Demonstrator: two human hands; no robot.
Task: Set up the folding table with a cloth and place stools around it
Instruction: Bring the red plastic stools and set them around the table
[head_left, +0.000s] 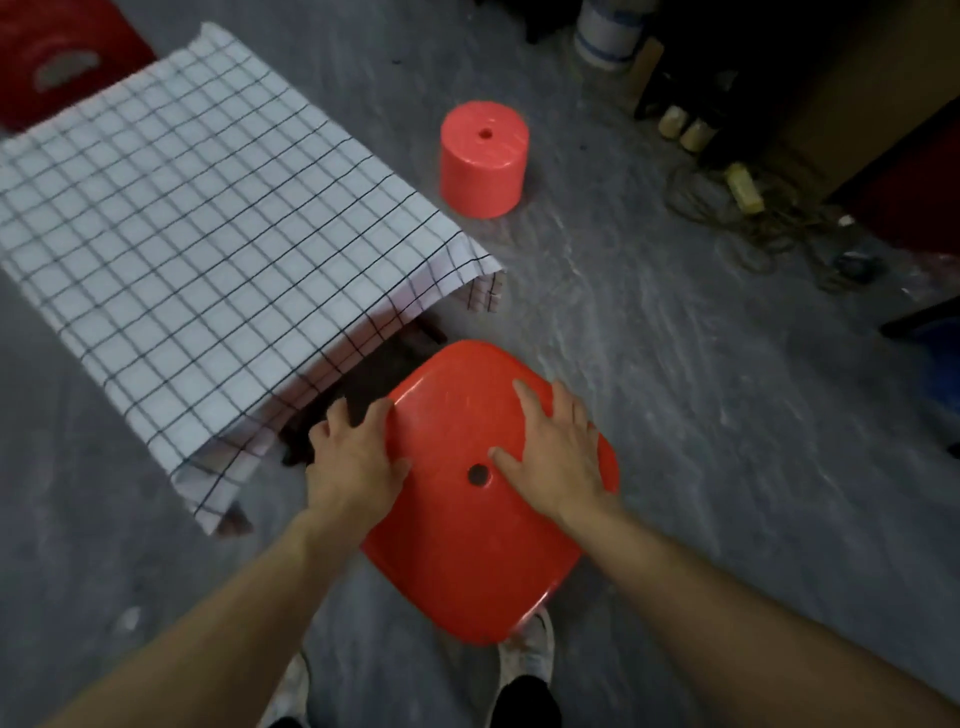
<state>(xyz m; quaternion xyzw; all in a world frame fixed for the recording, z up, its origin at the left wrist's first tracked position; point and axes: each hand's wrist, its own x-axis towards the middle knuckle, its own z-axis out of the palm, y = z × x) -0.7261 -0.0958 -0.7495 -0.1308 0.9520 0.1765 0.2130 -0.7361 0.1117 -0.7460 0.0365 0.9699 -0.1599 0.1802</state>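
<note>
Stool (488, 493), red, square-seated with a small round hole near its middle, sits low in the head view, just beside the near corner of the table (358, 374), and both hands are on it. Left hand (356, 457) wraps the seat's left edge, fingers curled over and down the side, thumb lying on top. Right hand (556, 452) lies flat on the seat, fingers spread and pointing away, thumb tip just beside the hole; it is pressing on the top, not closed around anything. Both forearms reach in bare from the bottom corners. White shoes (530, 649) show under the stool's near edge.

Checked cloth (208, 234), white with dark grid lines, covers the tabletop and hangs over its near edges. Beyond the table's far corner stands a round stool (484, 158), lighter red, well apart from the hands. Another red stool (57, 57) peeks out at top left behind the cloth. A white bucket (608, 31) stands at the top edge; what it holds is not visible.
</note>
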